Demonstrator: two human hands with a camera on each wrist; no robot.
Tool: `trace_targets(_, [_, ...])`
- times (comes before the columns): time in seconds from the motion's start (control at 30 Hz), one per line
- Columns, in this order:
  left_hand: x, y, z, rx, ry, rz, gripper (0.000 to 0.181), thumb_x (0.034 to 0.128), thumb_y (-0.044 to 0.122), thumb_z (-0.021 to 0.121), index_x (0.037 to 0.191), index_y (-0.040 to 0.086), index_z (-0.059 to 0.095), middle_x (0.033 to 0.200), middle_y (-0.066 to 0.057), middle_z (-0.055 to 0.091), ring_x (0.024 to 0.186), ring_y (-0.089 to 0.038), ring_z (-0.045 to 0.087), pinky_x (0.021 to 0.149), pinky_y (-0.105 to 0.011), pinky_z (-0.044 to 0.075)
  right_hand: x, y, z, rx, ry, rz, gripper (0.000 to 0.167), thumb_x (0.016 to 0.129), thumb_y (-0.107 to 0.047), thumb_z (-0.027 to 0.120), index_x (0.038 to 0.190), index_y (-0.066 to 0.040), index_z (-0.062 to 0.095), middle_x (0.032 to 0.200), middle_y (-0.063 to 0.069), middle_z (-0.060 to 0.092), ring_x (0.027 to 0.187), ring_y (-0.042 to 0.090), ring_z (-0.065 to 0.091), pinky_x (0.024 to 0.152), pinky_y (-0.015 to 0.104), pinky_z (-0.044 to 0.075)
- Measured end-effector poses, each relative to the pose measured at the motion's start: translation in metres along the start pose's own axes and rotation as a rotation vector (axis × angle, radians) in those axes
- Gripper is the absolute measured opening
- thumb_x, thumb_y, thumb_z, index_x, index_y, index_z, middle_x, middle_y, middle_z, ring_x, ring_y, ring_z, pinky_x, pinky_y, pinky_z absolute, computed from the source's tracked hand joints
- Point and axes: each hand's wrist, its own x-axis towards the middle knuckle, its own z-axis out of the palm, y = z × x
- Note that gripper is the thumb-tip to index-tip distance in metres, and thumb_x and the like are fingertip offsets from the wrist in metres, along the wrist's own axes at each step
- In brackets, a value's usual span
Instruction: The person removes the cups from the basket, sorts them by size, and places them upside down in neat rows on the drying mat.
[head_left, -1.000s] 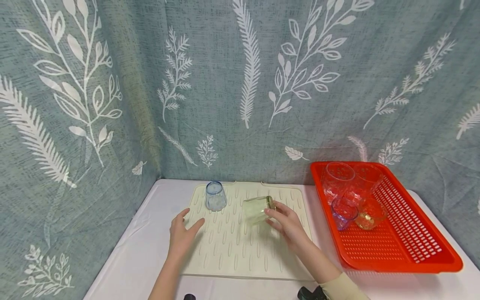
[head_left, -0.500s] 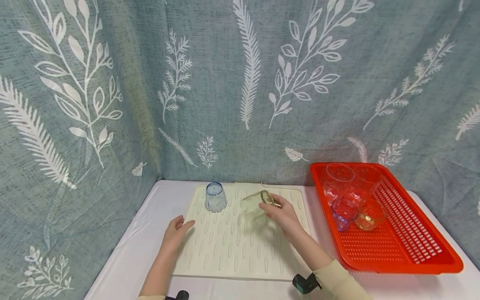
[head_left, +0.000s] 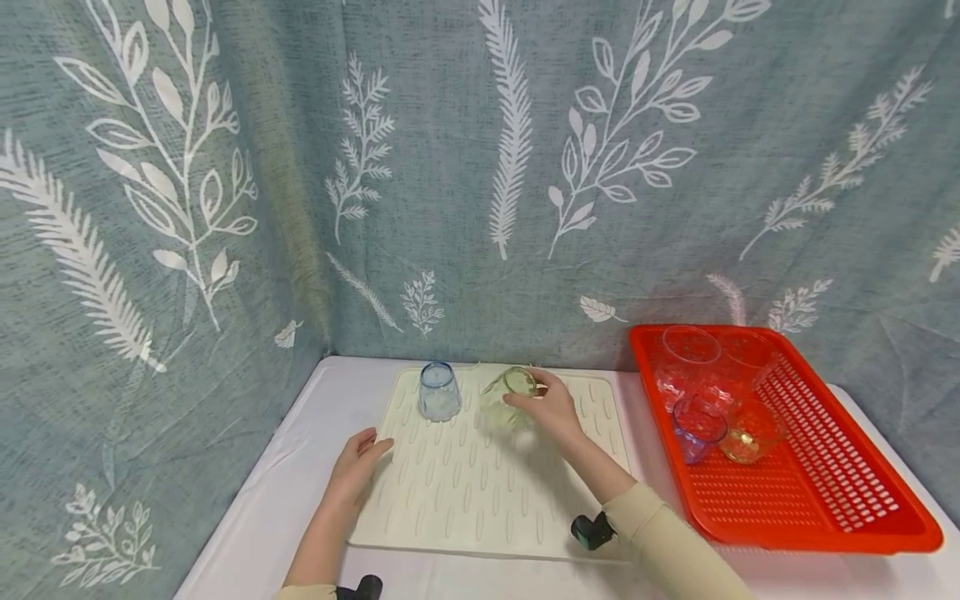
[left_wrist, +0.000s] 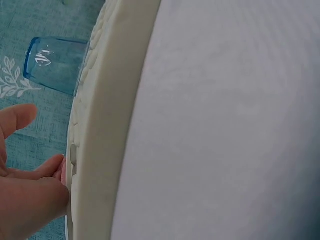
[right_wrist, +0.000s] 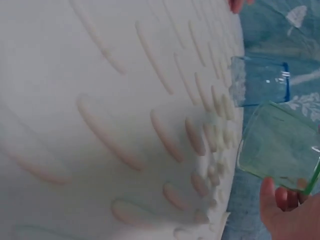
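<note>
My right hand (head_left: 549, 407) grips a clear green glass (head_left: 504, 402) by its side, near its darker green end. In the head view the glass leans, darker end up and to the right, over the cream ridged mat (head_left: 457, 508). The right wrist view shows the thumb and fingers along the lower side of the green glass (right_wrist: 280, 145). A blue glass (head_left: 439, 392) stands on the mat to the left, its narrower, darker end up. Near the mat's left edge, my left hand (head_left: 358, 462) holds nothing, thumb apart from the loosely bent fingers.
On the right, a red plastic basket (head_left: 817, 533) holds several glasses, among them a purple one (head_left: 699, 429) and a yellow one (head_left: 752, 432). A white cloth (head_left: 300, 425) covers the table. Behind hangs a patterned blue-green curtain (head_left: 450, 167).
My right hand has moved away toward the back of the mat and tipped the green glass more upright. The left hand has drawn back to the left, its fingers bending more.
</note>
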Motion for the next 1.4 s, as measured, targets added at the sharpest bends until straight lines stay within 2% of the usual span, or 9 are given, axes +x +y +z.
trace_targets(0.23, [-0.003,0.000,0.000,-0.012,-0.015,0.003,0.070,0.0973,0.018,0.054,0.149,-0.011,0.018,0.147,-0.031,0.026,0.137,-0.042,0.024,0.115,-0.050,0.021,0.012,-0.003,0.014,-0.119,-0.024,-0.124,0.066,0.081,-0.026,0.080,0.136,-0.003,0.053,0.128,0.015,0.054,0.107,0.029,0.052,0.080,0.042,0.050])
trace_targets(0.43, [-0.003,-0.002,0.000,-0.004,-0.011,0.015,0.068,0.0976,0.018,0.054,0.148,-0.011,0.019,0.146,-0.031,0.028,0.134,-0.041,0.028,0.114,-0.050,0.024,0.020,-0.005,0.026,-0.153,-0.054,-0.170,0.066,0.081,-0.023,0.080,0.136,0.000,0.052,0.129,0.019,0.051,0.110,0.034,0.052,0.083,0.045,0.051])
trace_targets(0.83, [-0.002,-0.002,-0.001,-0.006,-0.008,0.035,0.067,0.0975,0.017,0.055,0.147,-0.012,0.021,0.143,-0.031,0.031,0.132,-0.041,0.030,0.112,-0.050,0.026,0.026,-0.005,0.033,-0.216,-0.085,-0.224,0.064,0.082,-0.024,0.078,0.135,0.002,0.053,0.126,0.022,0.051,0.107,0.035,0.053,0.083,0.046,0.051])
trace_targets(1.4, [-0.001,-0.001,-0.003,0.026,0.005,0.040,0.066,0.0975,0.019,0.055,0.147,-0.012,0.023,0.144,-0.031,0.032,0.134,-0.042,0.030,0.113,-0.051,0.025,0.029,-0.001,0.039,-0.218,-0.084,-0.252,0.066,0.082,-0.025,0.078,0.135,0.003,0.052,0.123,0.021,0.051,0.102,0.033,0.052,0.081,0.046,0.050])
